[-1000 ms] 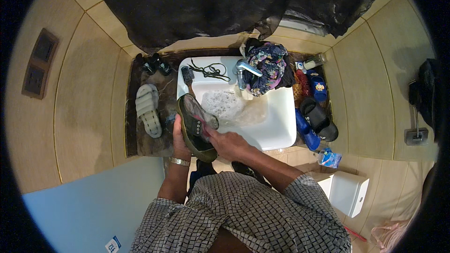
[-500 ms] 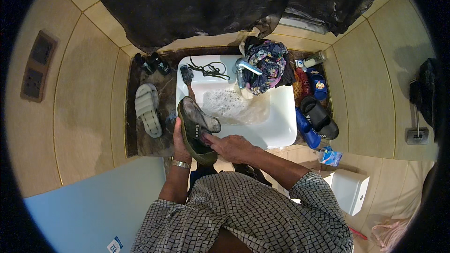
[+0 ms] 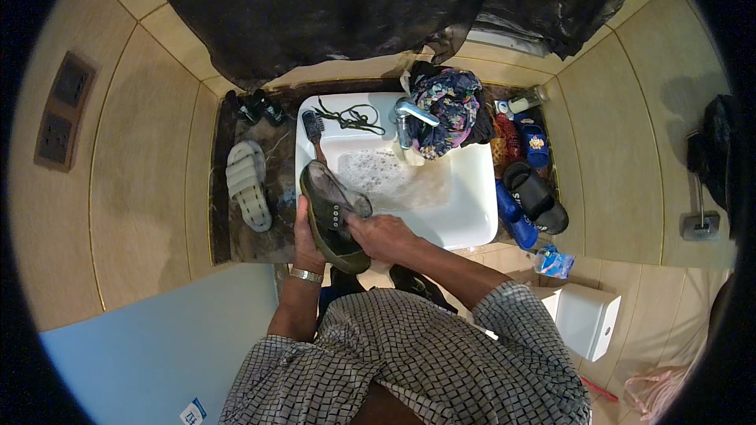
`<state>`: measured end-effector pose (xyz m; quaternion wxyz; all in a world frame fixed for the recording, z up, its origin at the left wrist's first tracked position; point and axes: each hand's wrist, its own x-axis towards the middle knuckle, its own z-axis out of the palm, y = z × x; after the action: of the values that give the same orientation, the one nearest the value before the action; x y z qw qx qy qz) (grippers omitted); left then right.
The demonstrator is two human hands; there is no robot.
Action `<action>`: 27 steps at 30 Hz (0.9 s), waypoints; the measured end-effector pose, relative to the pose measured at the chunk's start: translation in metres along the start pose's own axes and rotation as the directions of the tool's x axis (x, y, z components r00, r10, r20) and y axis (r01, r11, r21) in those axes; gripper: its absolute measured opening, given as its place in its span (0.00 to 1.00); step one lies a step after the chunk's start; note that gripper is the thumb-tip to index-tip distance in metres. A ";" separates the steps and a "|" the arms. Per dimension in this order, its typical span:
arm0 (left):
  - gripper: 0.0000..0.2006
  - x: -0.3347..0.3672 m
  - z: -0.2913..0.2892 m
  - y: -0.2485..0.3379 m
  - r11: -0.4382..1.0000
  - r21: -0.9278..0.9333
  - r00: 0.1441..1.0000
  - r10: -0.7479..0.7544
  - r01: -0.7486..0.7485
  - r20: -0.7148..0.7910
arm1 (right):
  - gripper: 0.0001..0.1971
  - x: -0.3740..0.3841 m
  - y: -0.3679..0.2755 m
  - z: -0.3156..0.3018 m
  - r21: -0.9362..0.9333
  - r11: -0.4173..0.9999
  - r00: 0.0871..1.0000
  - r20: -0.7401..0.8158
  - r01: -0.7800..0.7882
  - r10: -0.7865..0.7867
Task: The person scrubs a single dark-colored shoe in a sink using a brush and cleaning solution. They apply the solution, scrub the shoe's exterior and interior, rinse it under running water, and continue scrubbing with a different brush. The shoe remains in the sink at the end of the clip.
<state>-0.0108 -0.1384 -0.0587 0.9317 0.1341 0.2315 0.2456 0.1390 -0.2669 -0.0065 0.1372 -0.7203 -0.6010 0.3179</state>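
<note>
A dark olive lace-up shoe point(image 3: 321, 208), its eyelets without laces, is held tilted over the near left rim of the white sink point(image 3: 472, 216). My left hand point(image 3: 305, 234), a metal watch band on its wrist, is closed round the shoe's outer left side along the sole. On the other side, my right hand point(image 3: 383, 236) has its fingers curled in at the shoe's opening, by the eyelets and tongue; the fingertips are hidden. Foamy, cloudy water point(image 3: 394, 181) stands in the basin. Dark laces point(image 3: 350, 118) and a scrubbing brush point(image 3: 313, 127) rest on the sink's back left.
The tap point(image 3: 416, 116) rises at the sink's back, with bundled floral cloth point(image 3: 450, 106) beside it. On the left counter lies a pale slipper point(image 3: 248, 185). Black slides point(image 3: 537, 198) and blue slippers point(image 3: 516, 216) crowd the right side. A white bin point(image 3: 583, 319) stands lower right.
My right hand has shifted slightly up along the shoe's opening, its fingers more curled. The shoe has tilted a little, its near end moving slightly right. My left hand keeps its hold.
</note>
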 end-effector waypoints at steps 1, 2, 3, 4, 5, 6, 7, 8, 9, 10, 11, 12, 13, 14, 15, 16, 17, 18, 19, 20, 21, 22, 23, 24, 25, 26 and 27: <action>0.28 0.000 0.007 -0.006 1.000 -0.010 0.999 -0.001 0.001 -0.040 | 0.32 0.013 0.002 -0.001 -0.013 1.000 0.999 -0.038 -0.028 0.027; 0.28 0.000 0.011 -0.010 1.000 -0.017 0.997 -0.008 0.006 -0.078 | 0.32 0.023 0.004 -0.004 -0.023 0.998 0.995 -0.079 -0.060 0.058; 0.28 0.002 0.011 -0.011 0.999 -0.029 0.996 -0.023 0.020 -0.085 | 0.32 0.028 0.006 -0.003 -0.031 0.995 0.989 -0.121 -0.094 0.089; 0.27 0.002 0.009 -0.011 0.999 -0.040 0.995 -0.031 0.027 -0.099 | 0.33 0.030 0.009 0.002 0.004 0.995 0.990 -0.103 -0.101 0.101; 0.27 0.002 0.004 -0.011 0.998 -0.055 0.993 -0.033 0.026 -0.116 | 0.34 0.023 -0.005 -0.012 0.022 0.993 0.993 -0.007 -0.116 0.116; 0.27 0.001 -0.007 -0.008 0.999 -0.047 0.998 -0.014 0.010 -0.066 | 0.34 0.009 -0.020 -0.027 0.038 0.991 0.988 0.089 -0.132 0.128; 0.27 0.002 -0.022 -0.004 0.999 -0.039 1.000 0.005 -0.005 -0.009 | 0.35 -0.003 -0.028 -0.037 0.047 0.987 0.974 0.179 -0.151 0.141; 0.27 0.001 -0.024 -0.003 0.999 -0.034 0.999 0.016 -0.015 0.049 | 0.35 -0.011 -0.026 -0.035 0.064 0.988 0.972 0.201 -0.140 0.124; 0.27 0.001 -0.026 -0.003 0.999 -0.031 0.999 0.011 -0.010 0.052 | 0.35 -0.020 -0.025 -0.030 0.081 0.988 0.969 0.223 -0.128 0.107; 0.27 -0.001 -0.017 -0.002 1.000 -0.027 0.999 0.001 0.000 0.055 | 0.35 -0.025 -0.023 -0.027 0.100 0.988 0.965 0.244 -0.122 0.094; 0.27 -0.002 -0.010 -0.002 1.000 -0.021 0.998 -0.007 0.008 0.059 | 0.35 -0.019 -0.017 -0.019 0.053 0.991 0.972 0.207 -0.120 0.107; 0.27 -0.003 -0.006 -0.005 1.000 -0.013 1.000 -0.025 0.025 0.011 | 0.35 -0.007 -0.006 -0.004 0.005 0.993 0.978 0.169 -0.121 0.118; 0.27 -0.003 -0.002 -0.009 0.999 -0.006 0.998 -0.041 0.041 -0.038 | 0.34 0.005 0.002 0.005 -0.041 0.992 0.983 0.133 -0.120 0.125; 0.28 -0.003 0.001 -0.013 0.998 -0.001 0.995 -0.059 0.059 -0.086 | 0.34 0.014 0.005 0.004 -0.045 0.992 0.990 0.077 -0.116 0.119; 0.28 -0.002 0.002 -0.015 0.998 -0.015 0.994 -0.062 0.061 -0.086 | 0.35 0.024 0.009 0.002 -0.049 0.993 0.993 0.021 -0.112 0.113; 0.28 0.000 0.004 -0.016 0.997 -0.025 0.994 -0.068 0.066 -0.085 | 0.35 0.028 0.011 0.000 -0.051 0.993 0.993 -0.039 -0.111 0.109; 0.27 -0.001 0.002 -0.015 0.998 -0.037 0.994 -0.062 0.059 -0.093 | 0.35 0.023 0.000 -0.010 -0.013 0.994 0.993 0.022 -0.112 0.112; 0.27 -0.003 -0.004 -0.011 0.999 0.009 0.998 -0.032 0.033 -0.058 | 0.36 0.011 -0.012 -0.021 0.024 0.993 0.990 0.084 -0.116 0.114; 0.27 -0.002 -0.009 -0.007 0.999 0.050 1.000 -0.008 0.009 -0.010 | 0.36 0.001 -0.017 -0.031 0.053 0.990 0.983 0.138 -0.130 0.121; 0.27 -0.004 -0.011 -0.004 0.995 0.094 0.999 0.017 -0.020 0.032 | 0.37 -0.009 -0.016 -0.027 0.051 0.993 0.980 0.176 -0.108 0.098; 0.27 -0.004 -0.012 -0.003 0.997 0.073 1.000 0.007 -0.009 0.018 | 0.37 -0.021 -0.016 -0.022 0.050 0.995 0.974 0.213 -0.087 0.074; 0.27 -0.004 -0.007 -0.001 0.999 0.051 1.000 -0.010 0.009 0.008 | 0.38 -0.028 -0.016 -0.020 0.049 0.996 0.967 0.250 -0.072 0.058; 0.27 -0.005 -0.002 -0.001 0.999 0.029 1.000 -0.026 0.026 -0.002 | 0.33 -0.025 -0.014 -0.018 0.007 0.998 0.976 0.209 -0.057 0.055; 0.27 -0.005 0.002 -0.004 0.999 0.016 0.999 -0.039 0.039 -0.030 | 0.29 -0.017 -0.010 -0.015 -0.035 0.998 0.984 0.169 -0.044 0.049; 0.27 -0.006 0.008 -0.008 0.999 0.004 0.997 -0.046 0.046 -0.059 | 0.26 -0.008 -0.007 -0.012 -0.079 0.997 0.991 0.129 -0.026 0.036; 0.27 -0.006 0.012 -0.012 0.998 -0.008 0.995 -0.059 0.059 -0.084 | 0.28 0.004 -0.003 -0.013 -0.074 0.995 0.995 0.079 -0.061 0.067; 0.27 -0.005 0.017 -0.014 0.999 0.003 0.996 -0.050 0.050 -0.079 | 0.30 0.018 0.000 -0.016 -0.067 0.993 0.995 0.029 -0.095 0.097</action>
<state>-0.0007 -0.1548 -0.0475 0.9274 0.1210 0.2719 0.2265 0.1507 -0.2472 0.0004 0.0884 -0.7473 -0.5780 0.3155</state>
